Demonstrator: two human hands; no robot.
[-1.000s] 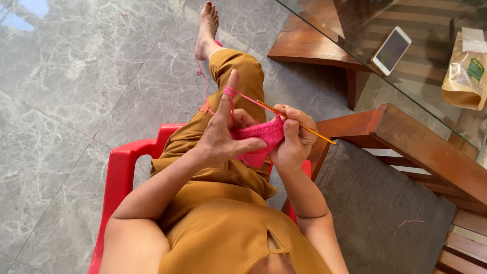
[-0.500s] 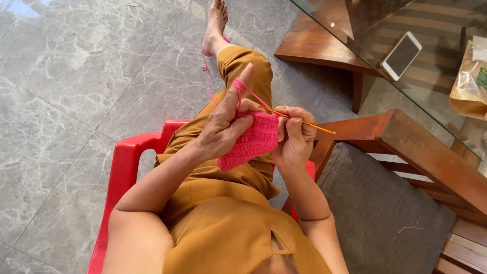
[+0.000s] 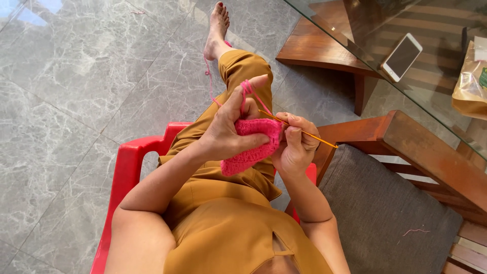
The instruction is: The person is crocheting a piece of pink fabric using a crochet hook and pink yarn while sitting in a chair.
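Grey marble tile floor (image 3: pixel 76 101) fills most of view. Glass-top surface (image 3: pixel 355 30) w/ wood base at upper right; white phone (image 3: pixel 402 57) lies face up on it, brown paper bag (image 3: pixel 469 83) at far right edge, well apart from phone. Wooden-frame seat w/ grey cushion (image 3: pixel 385 213) just right of person; small pink yarn scrap (image 3: pixel 415 231) on cushion. Red plastic chair (image 3: pixel 127 167) under person, who wears mustard-brown outfit, one leg stretched fwd, bare foot (image 3: pixel 217 28) on floor.

Pink crochet piece (image 3: pixel 251 144) is mid-frame, above lap, between both hands. Left hand (image 3: pixel 225 129): grip closed on the piece, thumb pressing its front, other fingers behind; index finger raised, pink yarn strand (image 3: pixel 248 91) looped over it. Yarn runs down past the knee toward the foot; where it ends can't tell. Right hand (image 3: pixel 294 147): grip closed on gold crochet hook (image 3: pixel 299 130), pinched btwn thumb and fingers, hand also touching piece's right edge. Hook lies tilted, tail end sticking out right past the hand toward the wood armrest, tip end at the top edge of the piece near the left index finger. Hook tip itself too small to make out.
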